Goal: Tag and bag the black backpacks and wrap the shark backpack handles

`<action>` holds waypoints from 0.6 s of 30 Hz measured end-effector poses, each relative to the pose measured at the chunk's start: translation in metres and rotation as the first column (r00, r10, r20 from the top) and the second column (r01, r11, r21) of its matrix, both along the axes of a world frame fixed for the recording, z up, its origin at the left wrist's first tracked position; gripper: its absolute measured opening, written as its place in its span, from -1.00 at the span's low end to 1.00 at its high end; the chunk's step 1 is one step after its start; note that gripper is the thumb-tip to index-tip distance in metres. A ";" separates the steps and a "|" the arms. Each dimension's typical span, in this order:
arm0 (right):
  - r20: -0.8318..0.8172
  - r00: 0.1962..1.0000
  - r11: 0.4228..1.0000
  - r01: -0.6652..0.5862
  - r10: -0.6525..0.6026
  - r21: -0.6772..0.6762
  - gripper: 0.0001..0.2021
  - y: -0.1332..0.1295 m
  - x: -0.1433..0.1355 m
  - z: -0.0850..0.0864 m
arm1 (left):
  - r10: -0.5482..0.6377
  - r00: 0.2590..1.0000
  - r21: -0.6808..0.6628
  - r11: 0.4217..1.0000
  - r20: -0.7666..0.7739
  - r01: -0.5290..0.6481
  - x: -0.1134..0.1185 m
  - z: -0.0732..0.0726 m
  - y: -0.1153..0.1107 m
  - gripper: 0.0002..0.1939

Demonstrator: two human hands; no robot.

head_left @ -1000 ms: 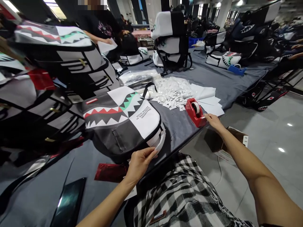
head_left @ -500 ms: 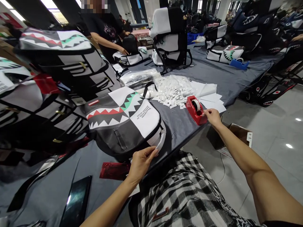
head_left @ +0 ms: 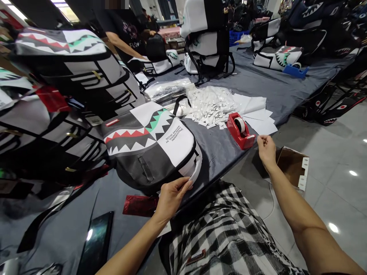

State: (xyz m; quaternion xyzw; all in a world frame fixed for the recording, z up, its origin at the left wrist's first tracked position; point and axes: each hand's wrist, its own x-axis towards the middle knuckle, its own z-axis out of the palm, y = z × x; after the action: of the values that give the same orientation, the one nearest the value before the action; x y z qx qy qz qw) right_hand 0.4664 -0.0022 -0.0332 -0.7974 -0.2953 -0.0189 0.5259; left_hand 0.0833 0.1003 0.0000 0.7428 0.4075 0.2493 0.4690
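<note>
A backpack (head_left: 146, 145) with a checkered front and a shark-mouth print lies on the table in front of me. My left hand (head_left: 172, 196) pinches the lower end of a white-wrapped handle (head_left: 197, 168) on the backpack's near right side. Just right of a red tape dispenser (head_left: 241, 131), my right hand (head_left: 267, 151) is in the air with its fingers pinched together. Whatever is between those fingertips is too small to make out. A whitish strip shows at the dispenser's near end, and its tape roll (head_left: 239, 125) sits inside.
Small white packets (head_left: 210, 110) and white paper sheets (head_left: 262, 118) lie behind the dispenser. Stacked backpacks (head_left: 77, 72) crowd the left. A dark phone or tablet (head_left: 96, 242) and a red pouch (head_left: 140, 205) lie nearby. An open carton (head_left: 294, 168) stands on the floor; a co-worker (head_left: 126, 38) is opposite.
My right hand has drawn away from the red tape dispenser's end, a little to the right, still pinched. My left hand keeps its hold on the handle. The view has shifted slightly.
</note>
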 end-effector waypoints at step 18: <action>-0.647 0.757 0.981 0.039 0.094 0.188 -0.56 0.029 -0.007 0.018 | -0.004 1.000 0.005 1.000 0.017 0.004 0.001 -0.002 -0.001 -0.64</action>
State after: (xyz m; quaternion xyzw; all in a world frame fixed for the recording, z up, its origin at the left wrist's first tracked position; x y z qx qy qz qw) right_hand 0.4591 0.0273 -0.0154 -0.6954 -0.1019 0.2399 0.6697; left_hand 0.0842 0.0996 -0.0017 0.7426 0.4015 0.2559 0.4711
